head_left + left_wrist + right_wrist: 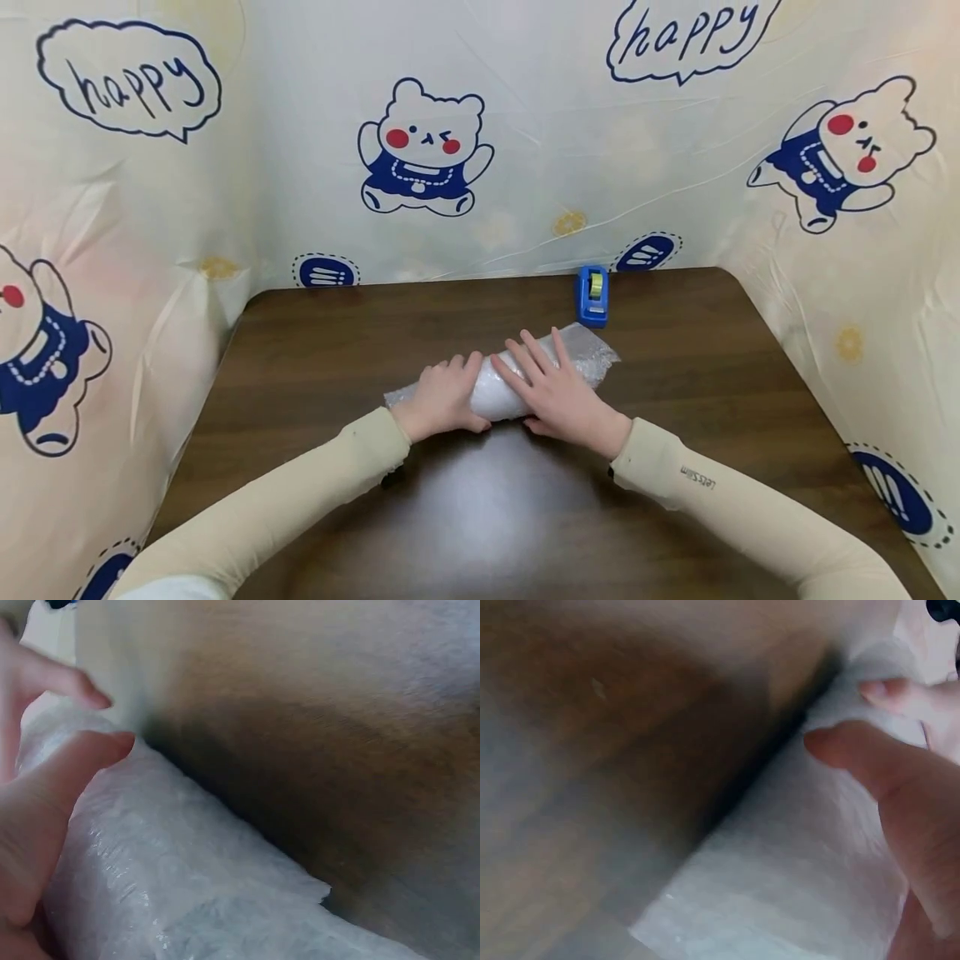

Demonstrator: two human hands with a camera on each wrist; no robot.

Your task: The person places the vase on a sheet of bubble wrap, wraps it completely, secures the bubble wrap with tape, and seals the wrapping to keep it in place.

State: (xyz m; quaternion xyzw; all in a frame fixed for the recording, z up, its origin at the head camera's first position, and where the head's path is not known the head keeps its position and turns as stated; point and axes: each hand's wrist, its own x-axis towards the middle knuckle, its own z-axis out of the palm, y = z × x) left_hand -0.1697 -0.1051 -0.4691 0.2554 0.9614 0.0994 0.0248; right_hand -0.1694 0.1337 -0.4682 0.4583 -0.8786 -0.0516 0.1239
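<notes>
A whitish bundle rolled in bubble wrap [501,390] lies aslant on the table, its clear loose ends sticking out beyond both hands. My left hand [442,396] grips its left part, fingers over the far side and thumb along the near side. Over the right part my right hand [566,402] holds it with spread fingers on top and the thumb at the near edge. In the left wrist view the left thumb [82,761] lies on the wrap; the right wrist view shows the right thumb [870,754] likewise. What is inside the wrap is hidden.
A blue tape dispenser [592,297] with a yellowish tape roll stands at the table's back edge, just beyond the bundle's right end. The brown wooden table [480,517] is bordered at the back and sides by a printed cloth [525,150].
</notes>
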